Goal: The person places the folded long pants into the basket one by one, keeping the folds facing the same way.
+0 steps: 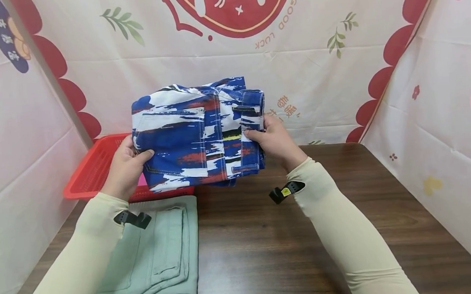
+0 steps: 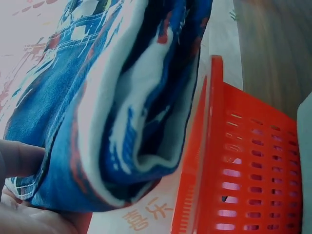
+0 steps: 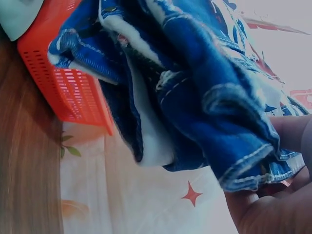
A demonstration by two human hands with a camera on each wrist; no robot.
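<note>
nearest the viewer, a folded pale green garment (image 1: pixel 157 253) lies on the dark wood desk (image 1: pixel 264 243) below the left forearm. above it both hands hold up folded jeans in a blue, white and red print (image 1: pixel 196 135), clear of the desk: the left hand (image 1: pixel 124 168) curls its grip round the left edge, thumb on the front, and the right hand (image 1: pixel 273 138) pinches the right edge near the waistband. behind the jeans a red slotted plastic basket (image 1: pixel 94 172) sits at the desk's back left, before a printed cloth backdrop (image 1: pixel 336 84).
</note>
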